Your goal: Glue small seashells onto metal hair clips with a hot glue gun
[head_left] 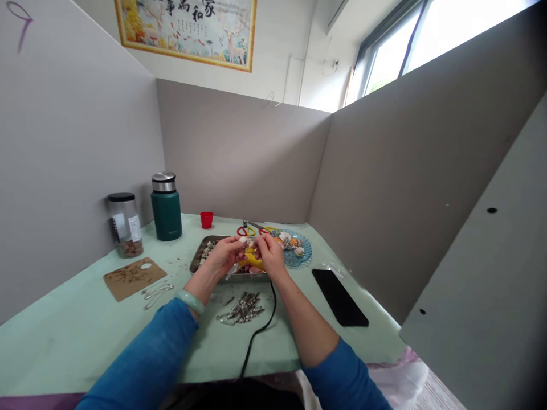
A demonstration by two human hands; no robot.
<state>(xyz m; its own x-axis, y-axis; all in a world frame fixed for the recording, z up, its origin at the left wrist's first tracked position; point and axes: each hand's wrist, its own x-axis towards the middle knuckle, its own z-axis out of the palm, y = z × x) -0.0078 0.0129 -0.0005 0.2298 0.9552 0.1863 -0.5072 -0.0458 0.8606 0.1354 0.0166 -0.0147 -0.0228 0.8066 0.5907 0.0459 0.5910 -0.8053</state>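
Note:
Above a metal tray (196, 259) of small shell-like pieces, my left hand (224, 254) and my right hand (270, 253) are close together. Their fingertips are closed on a small whitish shell-like piece (243, 240), partly covered by the fingers. Just under the hands lies a yellow glue gun (253, 261), largely hidden, with a black cord (267, 324) trailing toward the table's front edge. A translucent stick (231, 271) shows below my left hand. In front of the tray is a pile of metal clips (245, 309).
On the left stand a green flask (166, 210) and a clear jar (128, 230), with cardboard (134, 278) and large safety pins (156, 292) nearer. At the back are a red cup (207, 220) and red-and-yellow-handled tools (250, 230). A blue plate (305, 256) and black phone (339, 298) lie right.

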